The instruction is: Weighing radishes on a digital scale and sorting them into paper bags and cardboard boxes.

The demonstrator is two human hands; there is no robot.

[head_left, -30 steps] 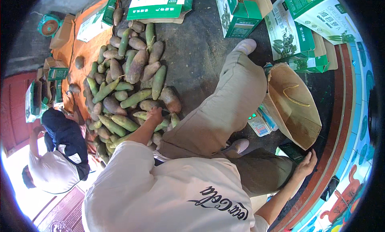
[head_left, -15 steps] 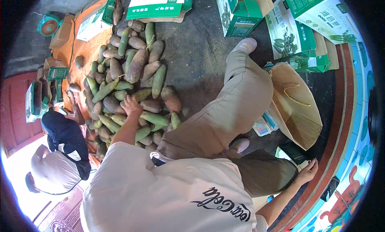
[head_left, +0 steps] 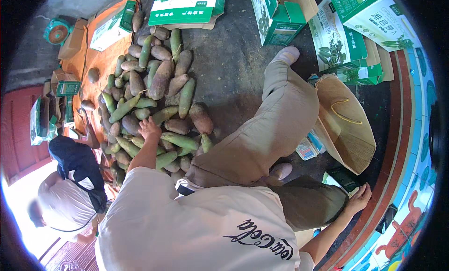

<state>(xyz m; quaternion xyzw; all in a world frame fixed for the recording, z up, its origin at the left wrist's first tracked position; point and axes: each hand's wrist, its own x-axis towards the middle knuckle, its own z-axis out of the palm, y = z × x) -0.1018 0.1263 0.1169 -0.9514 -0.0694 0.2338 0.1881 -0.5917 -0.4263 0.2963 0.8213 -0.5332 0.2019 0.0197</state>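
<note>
A big heap of green and purplish-brown radishes (head_left: 161,79) lies on the dark ground to my left. My left hand (head_left: 149,129) rests over the near part of the heap, its fingers spread. Beside its fingertips is a dark round-ended radish (head_left: 131,123), and a green radish (head_left: 178,140) lies just right of the wrist. Whether the fingers touch a radish is hard to see. Far to the right, my right hand (head_left: 358,199) is beside my knee, next to a green-and-white box (head_left: 341,179). Its fingers are bent together, and what they hold, if anything, is hidden.
Green-and-white cartons (head_left: 187,13) stand along the far side, with more cartons (head_left: 343,37) stacked at the far right. An open brown carton (head_left: 348,126) with a yellow cord leans right of my leg. Another person (head_left: 75,191) crouches at the left edge. An orange sheet (head_left: 84,60) lies under the heap.
My left hand has shifted slightly left and down over the heap, still spread. The other person has moved a little, and an arm of theirs now shows lower down. My right hand has barely moved.
</note>
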